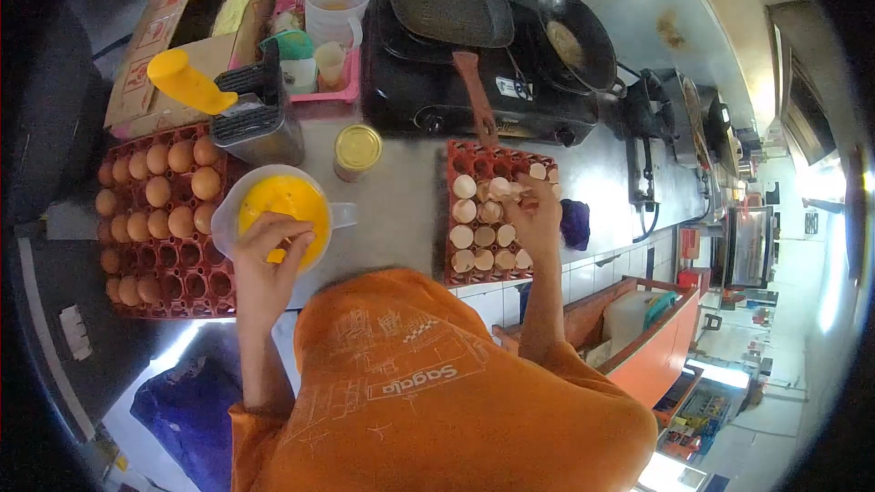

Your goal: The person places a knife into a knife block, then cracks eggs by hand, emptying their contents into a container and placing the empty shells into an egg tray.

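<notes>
Between the jug (225, 217) and the shell tray (462, 166), the steel counter (401, 228) gives a free strip; at its back stand the tin (357, 148) and the black stove (392, 102). The red egg tray (193, 286) is close beside the jug, so that side is tight. My left hand (276, 244) is above the jug, thumb and finger bent near each other; my right hand (533, 205) bends its fingers at the broken shells (463, 237). Whether either pinches something, I cannot tell. The egg liquid (258, 207) inside the jug is bright yellow.
</notes>
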Available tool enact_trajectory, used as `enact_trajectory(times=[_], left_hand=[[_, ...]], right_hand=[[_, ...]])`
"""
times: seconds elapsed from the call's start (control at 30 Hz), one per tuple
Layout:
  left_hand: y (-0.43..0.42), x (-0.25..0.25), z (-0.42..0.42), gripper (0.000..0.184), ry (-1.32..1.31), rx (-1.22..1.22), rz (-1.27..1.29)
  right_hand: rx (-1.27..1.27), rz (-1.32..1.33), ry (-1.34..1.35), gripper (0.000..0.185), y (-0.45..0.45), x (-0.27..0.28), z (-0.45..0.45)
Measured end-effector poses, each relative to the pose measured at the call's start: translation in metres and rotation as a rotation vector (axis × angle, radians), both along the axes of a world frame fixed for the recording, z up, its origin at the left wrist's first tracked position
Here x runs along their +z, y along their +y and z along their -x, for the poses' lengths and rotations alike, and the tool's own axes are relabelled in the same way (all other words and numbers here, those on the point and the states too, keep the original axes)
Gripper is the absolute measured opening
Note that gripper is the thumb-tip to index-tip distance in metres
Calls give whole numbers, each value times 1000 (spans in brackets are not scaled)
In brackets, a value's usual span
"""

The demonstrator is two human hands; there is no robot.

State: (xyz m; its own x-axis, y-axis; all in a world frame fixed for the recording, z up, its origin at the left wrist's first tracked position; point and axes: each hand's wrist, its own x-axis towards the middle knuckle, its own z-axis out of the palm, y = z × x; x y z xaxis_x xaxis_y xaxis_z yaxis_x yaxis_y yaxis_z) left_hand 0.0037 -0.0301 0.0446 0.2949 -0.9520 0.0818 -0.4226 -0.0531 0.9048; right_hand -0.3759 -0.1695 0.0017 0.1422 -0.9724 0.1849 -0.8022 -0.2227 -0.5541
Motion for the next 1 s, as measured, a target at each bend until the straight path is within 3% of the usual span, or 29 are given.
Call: enact_trajectory(times=[0.03, 0.17, 0.27, 0.47, 0.53, 0.63, 0.7, 0.83, 0.87, 0.93, 0.97, 1.0], left_hand=[[-2, 1, 6, 12, 21, -18, 1], [-20, 2, 38, 15, -83, -170, 87], [-32, 5, 52, 18, -202, -265, 261], [-40, 0, 62, 28, -121, -312, 248], [-43, -1, 63, 31, -223, -354, 283], [-46, 10, 67, 33, -173, -371, 307], [-44, 7, 63, 34, -174, -324, 305], [-34, 0, 44, 34, -141, -190, 233], [-31, -1, 39, 34, -139, -186, 232], [-25, -3, 27, 32, -179, -140, 210], [-21, -4, 21, 32, -178, -140, 207], [-16, -4, 16, 30, -172, -94, 183]], right_hand=[[-3, -1, -5, 44, 4, 9, -17], [283, -660, -809, 28, 32, 27, -91], [347, -784, -999, 25, 43, 30, -123], [442, -680, -924, 23, 47, 24, -124], [460, -655, -886, 21, 47, 23, -121], [393, -633, -1024, 15, 44, 27, -115], [203, -422, -726, 12, 34, 29, -94], [-163, -86, -656, 13, 5, 33, -49], [-160, -88, -654, 13, -2, 29, -38], [-331, 78, -406, 15, -14, 12, -15], [-330, 75, -404, 15, -19, 2, -3], [-158, 23, -159, 16, -23, -9, 8]])
